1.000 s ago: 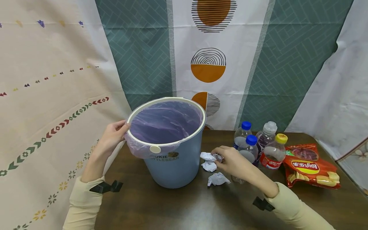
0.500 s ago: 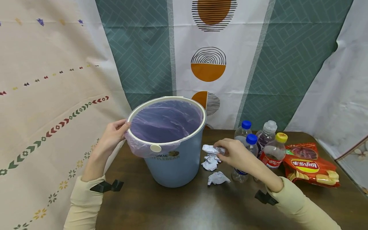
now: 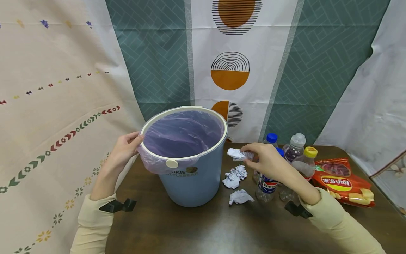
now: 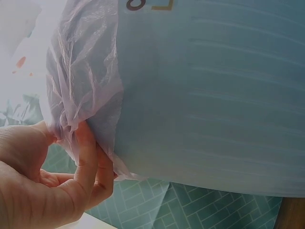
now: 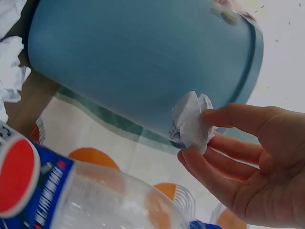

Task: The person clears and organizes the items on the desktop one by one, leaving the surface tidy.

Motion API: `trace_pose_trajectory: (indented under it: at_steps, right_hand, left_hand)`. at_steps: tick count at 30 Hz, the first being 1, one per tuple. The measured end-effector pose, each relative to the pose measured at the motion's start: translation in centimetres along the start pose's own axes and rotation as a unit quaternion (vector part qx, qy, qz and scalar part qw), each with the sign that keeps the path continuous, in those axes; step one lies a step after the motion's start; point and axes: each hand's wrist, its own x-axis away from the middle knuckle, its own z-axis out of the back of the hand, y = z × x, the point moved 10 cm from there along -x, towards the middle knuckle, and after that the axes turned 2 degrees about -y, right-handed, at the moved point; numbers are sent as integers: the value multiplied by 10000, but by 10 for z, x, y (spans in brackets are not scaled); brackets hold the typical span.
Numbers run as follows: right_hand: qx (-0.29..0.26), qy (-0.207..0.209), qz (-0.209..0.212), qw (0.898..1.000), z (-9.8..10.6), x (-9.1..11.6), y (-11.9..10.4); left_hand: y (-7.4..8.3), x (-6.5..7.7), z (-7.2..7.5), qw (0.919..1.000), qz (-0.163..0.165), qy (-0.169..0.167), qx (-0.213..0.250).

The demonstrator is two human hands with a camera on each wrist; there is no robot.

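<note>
A light blue trash bin with a cream rim stands on the brown table, lined with a thin pinkish plastic bag. At the left of the rim my left hand grips the edge and the folded-over bag; the left wrist view shows the fingers against the bag. My right hand pinches a crumpled white paper ball between thumb and fingertips. It is held up off the table, to the right of the bin. Below it lie more crumpled papers, and a separate one closer to me.
Several plastic bottles stand right of the papers, partly hidden by my right forearm. One is a Pepsi bottle; another has a yellow cap. A red chip bag lies farther right. Patterned cloth hangs behind the table.
My right hand has lifted the paper ball from the pile, moving up and slightly right, which uncovers the Pepsi bottle's label. My left hand stays on the rim.
</note>
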Motion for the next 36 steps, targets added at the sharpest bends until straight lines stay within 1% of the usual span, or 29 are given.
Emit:
trace_pose_trajectory:
  at_steps: [7, 12, 17, 23, 30, 36]
  right_hand:
    - [-243, 266, 45, 9993, 18, -2, 4]
    - [-230, 287, -79, 9993, 26, -6, 8]
    - [-205, 298, -114, 9993, 32, -10, 9]
    - [-143, 327, -179, 9992, 41, -13, 9]
    - [-197, 310, -254, 9990, 46, -19, 9]
    - [-171, 368, -158, 9990, 53, -26, 3]
  left_hand:
    - [0, 2, 2, 10000, -5, -4, -86]
    - [1, 2, 2, 9998, 11, 38, -198]
    - [2, 1, 2, 9996, 46, 47, -268]
    - [1, 1, 1, 9997, 104, 55, -204]
    - [-1, 1, 1, 9999, 94, 22, -114]
    - [-1, 1, 0, 9999, 92, 0, -85]
